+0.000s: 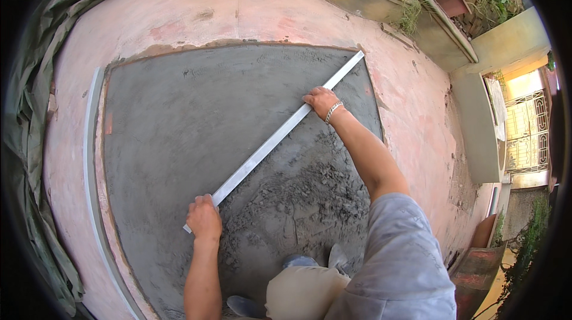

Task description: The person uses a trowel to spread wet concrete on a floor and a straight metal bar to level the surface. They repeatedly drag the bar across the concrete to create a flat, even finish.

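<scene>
My left hand (202, 219) grips the lower end of a long silver straightedge (262, 152), which lies diagonally across a rectangle of wet grey mortar (167, 111). My right hand (322, 102), with a chain bracelet at the wrist, grips the same bar farther up, toward its upper-right end. The mortar looks fairly smooth above and left of the bar and rough and lumpy below and right of it. My knee in pale trousers (298, 293) and parts of my footwear show at the bottom edge.
Pink floor (238, 4) surrounds the mortar. A second long bar (90, 141) lies along its left edge, beside a crumpled dark tarp (30, 135) at the far left. A low wall (417, 22) with plants and a pot (450, 1) runs along the upper right; a grille (524, 129) stands at right.
</scene>
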### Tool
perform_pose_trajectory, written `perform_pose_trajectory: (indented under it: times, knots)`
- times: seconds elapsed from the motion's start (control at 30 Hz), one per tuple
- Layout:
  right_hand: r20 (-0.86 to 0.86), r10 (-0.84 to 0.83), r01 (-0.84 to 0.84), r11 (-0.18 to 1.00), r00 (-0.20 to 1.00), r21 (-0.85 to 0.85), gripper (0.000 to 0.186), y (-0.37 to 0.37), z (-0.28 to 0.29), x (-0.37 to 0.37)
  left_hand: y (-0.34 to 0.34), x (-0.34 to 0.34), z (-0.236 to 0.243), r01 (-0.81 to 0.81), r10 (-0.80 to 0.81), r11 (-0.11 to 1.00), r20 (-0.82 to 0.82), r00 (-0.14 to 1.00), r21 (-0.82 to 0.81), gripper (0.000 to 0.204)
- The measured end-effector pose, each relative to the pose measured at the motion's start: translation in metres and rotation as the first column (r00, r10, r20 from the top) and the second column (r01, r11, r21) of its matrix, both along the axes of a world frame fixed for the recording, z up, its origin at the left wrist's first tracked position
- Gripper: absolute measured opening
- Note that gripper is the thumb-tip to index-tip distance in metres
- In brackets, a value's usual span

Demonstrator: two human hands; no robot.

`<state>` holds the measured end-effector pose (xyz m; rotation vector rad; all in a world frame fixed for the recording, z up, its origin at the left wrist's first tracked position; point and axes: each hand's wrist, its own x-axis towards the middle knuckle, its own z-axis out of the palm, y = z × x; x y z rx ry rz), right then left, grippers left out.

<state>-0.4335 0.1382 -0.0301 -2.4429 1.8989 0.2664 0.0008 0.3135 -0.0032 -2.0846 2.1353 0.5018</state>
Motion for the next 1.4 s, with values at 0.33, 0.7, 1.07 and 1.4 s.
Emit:
perform_pose_trajectory:
  times: [0.33,0.7,1.07,1.4]
  knots:
    - [0.002,-0.154,0.154,0.988,0.988,0.003,0.02,0.043,0.001,0.009,-0.018,0.021,0.002,0.065,-0.065,0.997,0.013,0.998,-0.033,0.031]
    - [0.014,-0.259,0.258,0.965,0.966,0.056,0.021,0.08,0.007,0.047,-0.027,0.063,-0.009,0.132,-0.126,0.982,0.058,0.99,-0.136,0.036]
    - [0.048,-0.253,0.251,0.967,0.966,0.049,0.02,0.133,0.009,0.08,-0.032,0.107,-0.01,0.174,-0.177,0.969,0.0,0.984,-0.175,0.039]
    - [0.172,-0.254,0.248,0.967,0.952,0.054,0.015,0.212,0.015,0.133,-0.02,0.161,-0.006,0.207,-0.205,0.969,0.033,0.978,-0.134,0.045]
